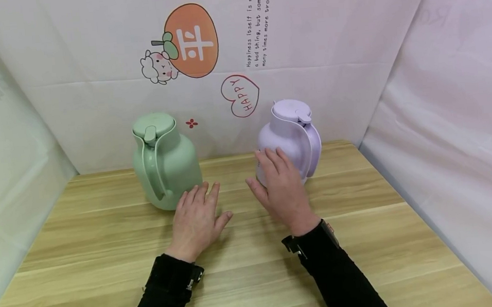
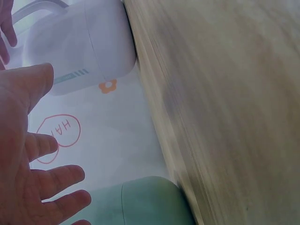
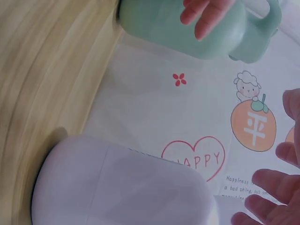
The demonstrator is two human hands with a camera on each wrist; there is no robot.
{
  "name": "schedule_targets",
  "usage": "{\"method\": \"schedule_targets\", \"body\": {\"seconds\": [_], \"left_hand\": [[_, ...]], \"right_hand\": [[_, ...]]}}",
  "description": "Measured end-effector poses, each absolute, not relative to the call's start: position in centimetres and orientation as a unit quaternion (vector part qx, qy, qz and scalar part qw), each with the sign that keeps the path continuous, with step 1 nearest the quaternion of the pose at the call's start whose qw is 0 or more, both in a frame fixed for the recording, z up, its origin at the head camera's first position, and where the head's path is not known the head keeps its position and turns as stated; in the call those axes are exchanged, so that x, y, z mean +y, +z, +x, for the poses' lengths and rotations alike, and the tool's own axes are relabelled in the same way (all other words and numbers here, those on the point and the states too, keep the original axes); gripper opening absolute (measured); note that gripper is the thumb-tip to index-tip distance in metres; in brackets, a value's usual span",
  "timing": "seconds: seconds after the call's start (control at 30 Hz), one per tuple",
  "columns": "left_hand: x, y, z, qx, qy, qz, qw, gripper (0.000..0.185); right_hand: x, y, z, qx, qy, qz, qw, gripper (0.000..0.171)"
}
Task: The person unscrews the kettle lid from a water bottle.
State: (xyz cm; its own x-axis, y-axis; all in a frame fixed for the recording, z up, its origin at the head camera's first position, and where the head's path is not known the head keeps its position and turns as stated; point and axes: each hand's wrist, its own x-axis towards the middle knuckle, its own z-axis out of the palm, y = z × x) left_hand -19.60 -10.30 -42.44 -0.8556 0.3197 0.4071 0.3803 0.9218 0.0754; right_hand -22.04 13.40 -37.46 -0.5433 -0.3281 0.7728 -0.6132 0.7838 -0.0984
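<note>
Head view shows both hands out over the wooden table (image 1: 106, 263), and neither one has taken hold of anything. The left hand (image 1: 197, 221) lies low with its fingers straight and spread, the fingertips just short of the base of the green jug (image 1: 165, 160); whether they brush it I cannot tell, though the left wrist view shows a loose, open palm with the jug's bottom near it. The right hand (image 1: 282, 189) is also open, fingers straight and raised in front of the left flank of the purple jug (image 1: 289, 140); from here they seem to touch its body or sit just beside it, but nothing curls round it. Both jugs stand upright at the far edge of the table against the printed backdrop (image 1: 236, 42), green on the left, purple on the right, well apart, lids on, the green handle facing near and the purple handle turned to the right. I would judge the work barely begun: the reach is made, no grip is closed, and both jugs rest on the table. Black sleeves (image 1: 340, 272) run back from the wrists toward the near edge.
</note>
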Motion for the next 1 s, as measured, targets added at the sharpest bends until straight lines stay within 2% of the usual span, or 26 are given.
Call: {"method": "schedule_targets", "body": {"seconds": [0.17, 0.47, 1.0], "left_hand": [[-10.3, -42.4, -19.6, -0.96, -0.077, -0.183, 0.199, 0.077], [-10.3, -42.4, -19.6, -0.959, -0.082, -0.184, 0.198, 0.076], [-10.4, -42.3, -19.6, -0.96, -0.08, -0.183, 0.194, 0.077]], "right_hand": [[13.7, -37.1, -22.0, -0.851, 0.189, 0.257, 0.417, 0.058], [14.0, -36.9, -22.5, -0.814, 0.185, 0.237, 0.497, 0.056], [14.5, -36.8, -22.5, -0.787, 0.188, 0.147, 0.569, 0.055]]}}
